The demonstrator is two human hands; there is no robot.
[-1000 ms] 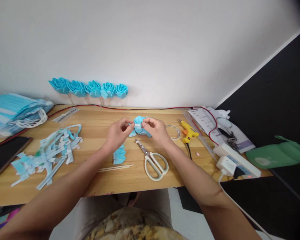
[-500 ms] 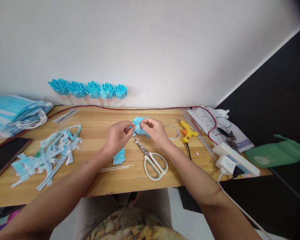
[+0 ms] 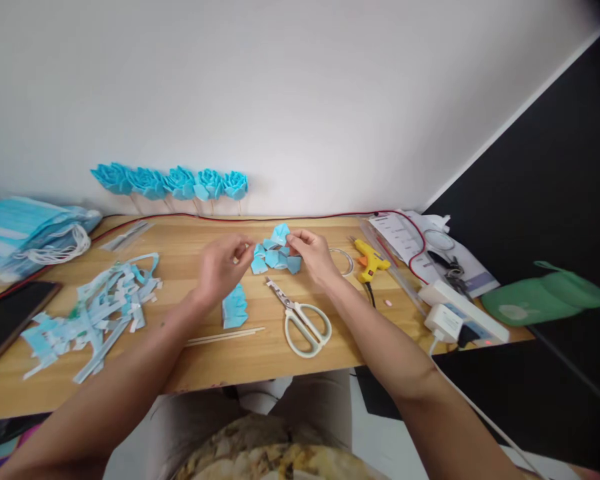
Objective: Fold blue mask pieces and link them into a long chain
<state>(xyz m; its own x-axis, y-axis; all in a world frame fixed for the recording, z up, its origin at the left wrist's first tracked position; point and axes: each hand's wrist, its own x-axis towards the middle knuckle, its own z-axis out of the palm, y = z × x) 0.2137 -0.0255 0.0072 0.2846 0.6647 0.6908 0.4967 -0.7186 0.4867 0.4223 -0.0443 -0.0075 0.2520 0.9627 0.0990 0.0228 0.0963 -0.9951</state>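
Observation:
A light blue petal [image 3: 281, 234] is pinched between thumb and finger of my right hand [image 3: 314, 255], raised over a cluster of blue petals [image 3: 276, 259] on the table. At the left edge of that cluster is my left hand [image 3: 225, 265], thumb and fingers curled together; what they hold, if anything, is hidden. Below it lies a scalloped blue piece [image 3: 235, 308]. White-handled scissors [image 3: 300, 320] rest in front of the cluster. Two thin sticks [image 3: 225, 337] lie by the front edge.
Several blue flowers on sticks [image 3: 180, 183] lean against the wall. Left are face masks [image 3: 13, 230], blue-white scraps [image 3: 103, 313] and a phone [image 3: 17, 320]. Right are a tape roll [image 3: 344, 262], yellow glue gun [image 3: 370, 260], power strip [image 3: 480, 320] and green pouch [image 3: 540, 300].
My hands have drawn apart. The blue petal has risen slightly with my right hand, and more of the petal cluster shows between the hands. The view has shifted slightly.

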